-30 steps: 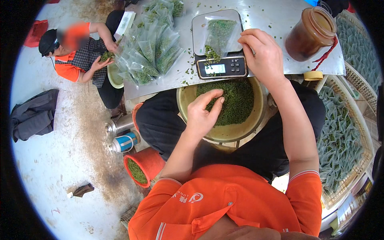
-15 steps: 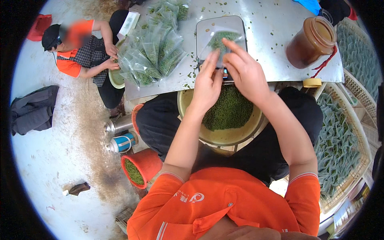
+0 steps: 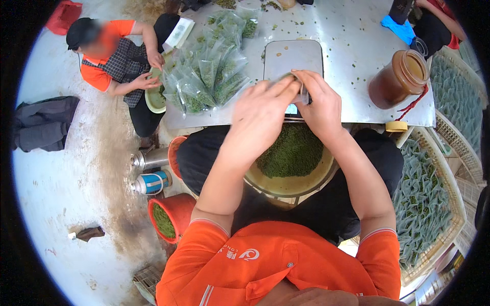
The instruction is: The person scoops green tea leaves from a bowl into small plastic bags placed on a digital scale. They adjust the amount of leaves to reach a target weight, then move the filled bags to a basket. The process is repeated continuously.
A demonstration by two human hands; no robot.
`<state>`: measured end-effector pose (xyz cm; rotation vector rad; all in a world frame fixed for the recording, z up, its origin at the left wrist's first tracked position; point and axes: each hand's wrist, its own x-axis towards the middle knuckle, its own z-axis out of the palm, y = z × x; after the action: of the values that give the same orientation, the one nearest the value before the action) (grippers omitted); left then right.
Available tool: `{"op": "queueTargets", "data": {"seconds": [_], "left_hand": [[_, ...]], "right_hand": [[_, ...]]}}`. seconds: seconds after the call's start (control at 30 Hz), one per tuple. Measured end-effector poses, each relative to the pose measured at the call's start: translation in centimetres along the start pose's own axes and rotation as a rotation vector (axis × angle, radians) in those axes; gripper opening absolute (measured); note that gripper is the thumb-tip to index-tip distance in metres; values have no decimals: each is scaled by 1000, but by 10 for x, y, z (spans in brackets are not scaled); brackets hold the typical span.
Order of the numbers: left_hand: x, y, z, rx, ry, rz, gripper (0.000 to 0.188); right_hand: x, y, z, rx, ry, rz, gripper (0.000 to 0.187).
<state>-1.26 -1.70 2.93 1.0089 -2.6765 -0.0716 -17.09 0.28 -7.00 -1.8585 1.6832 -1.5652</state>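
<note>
Above the near edge of a flat scale (image 3: 293,55) with a lit display, both my hands are closed on a small clear plastic bag (image 3: 304,95). My left hand (image 3: 263,109), a little blurred, lies across it with the fingers pointing right. My right hand (image 3: 322,102) grips its right side with the fingertips at the top. Most of the bag is hidden by the fingers. Below my wrists a wide basin (image 3: 278,187) holds small dark-green granules (image 3: 292,153) that look like rolled tea leaves.
Filled clear bags (image 3: 209,76) pile up at the metal table's (image 3: 347,97) left. A brown jar (image 3: 395,79) and yellow lid (image 3: 396,126) sit right. Baskets (image 3: 457,214) of bags stand beyond. A co-worker (image 3: 115,61) works at far left. A red bucket (image 3: 181,214) and flasks (image 3: 153,182) stand nearby.
The bag has come nearer to me from over the scale, and its green contents are now covered by my fingers. My left hand has folded over it. The whole view has shifted slightly.
</note>
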Motion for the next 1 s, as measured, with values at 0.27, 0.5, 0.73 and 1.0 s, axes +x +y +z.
{"op": "queueTargets", "data": {"seconds": [0.27,0.5,0.73,1.0], "left_hand": [[-9,16,-3,-61,4,-77,37],[-12,24,-2,-23,35,-35,37],[-25,-50,13,-120,410,-418,26],[-35,-186,23,259,485,-467,23]], "right_hand": [[2,4,-1,-56,78,-99,46],[-5,4,-10,-102,47,-191,33],[-5,5,-15,-170,9,-271,18],[-2,-1,-19,-237,18,-326,13]]}}
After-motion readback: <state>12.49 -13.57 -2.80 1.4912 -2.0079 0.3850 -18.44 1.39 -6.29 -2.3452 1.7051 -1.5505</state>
